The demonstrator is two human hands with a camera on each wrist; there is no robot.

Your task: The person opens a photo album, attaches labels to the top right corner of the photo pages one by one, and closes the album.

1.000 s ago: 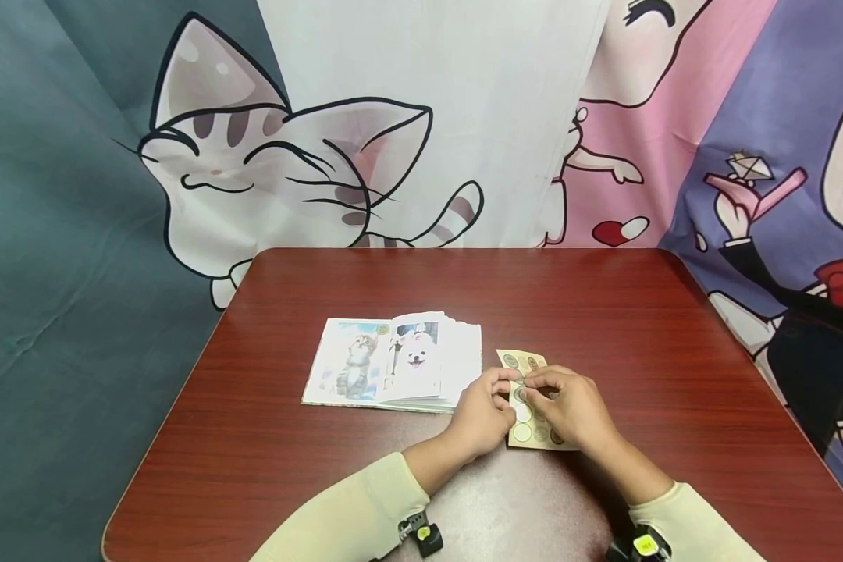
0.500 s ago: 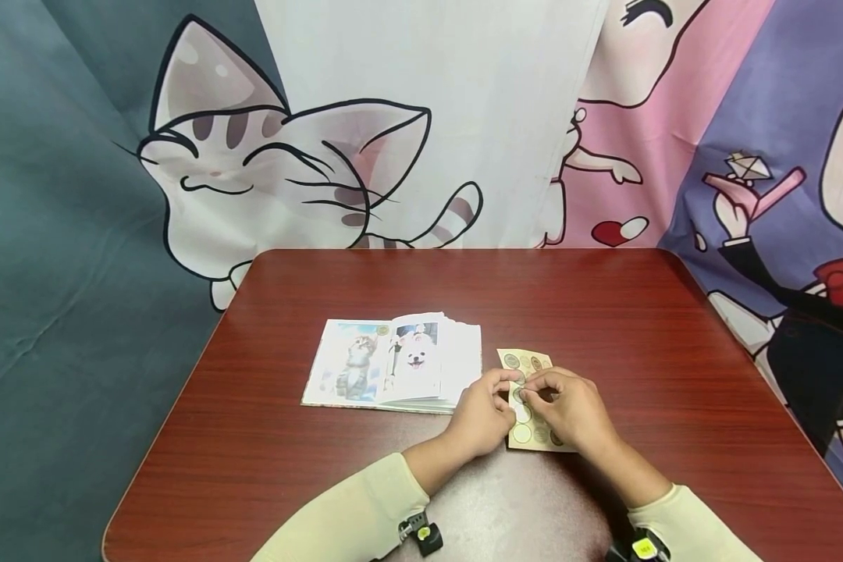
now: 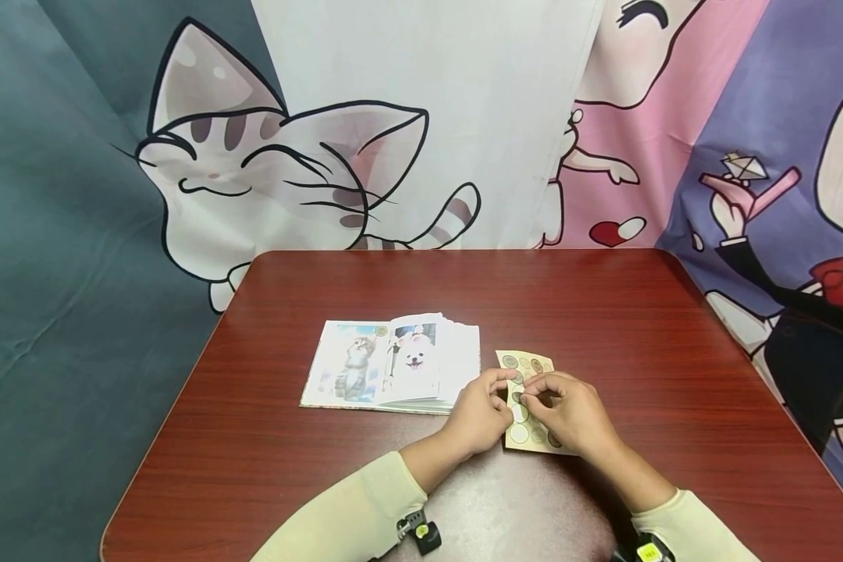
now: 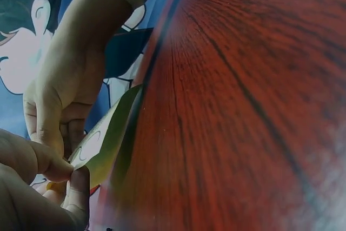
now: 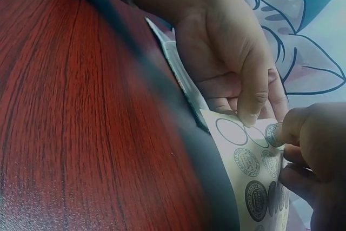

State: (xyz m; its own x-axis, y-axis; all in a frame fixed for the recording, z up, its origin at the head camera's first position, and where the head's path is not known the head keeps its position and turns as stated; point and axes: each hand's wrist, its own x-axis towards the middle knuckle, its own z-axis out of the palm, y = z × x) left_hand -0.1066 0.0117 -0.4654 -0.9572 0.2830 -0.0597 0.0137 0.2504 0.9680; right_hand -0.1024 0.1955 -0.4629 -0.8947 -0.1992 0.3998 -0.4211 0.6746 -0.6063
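Observation:
A cream sheet of round stickers (image 3: 538, 435) is held slightly raised over the table, right of an open book. My left hand (image 3: 479, 414) pinches its left edge; in the right wrist view the thumb lies on the sheet's face, beside blank circles. With thumb and forefinger, my right hand (image 3: 574, 410) pinches a round sticker (image 5: 274, 134) at the sheet, its edge partly hidden by the fingertips. Several printed stickers show on the rest of the sheet. In the left wrist view, the sheet (image 4: 108, 139) bends between the two hands.
The open book (image 3: 457, 363) with a kitten picture and a white dog picture lies left of the sheet. Both rest over a red-brown wooden table (image 3: 288, 468). A cartoon cat curtain (image 3: 253, 179) hangs behind it.
The head view has shifted slightly. The sheet's upper right corner shows a little more, and the right fingers have moved slightly down; both hands keep their pinch.

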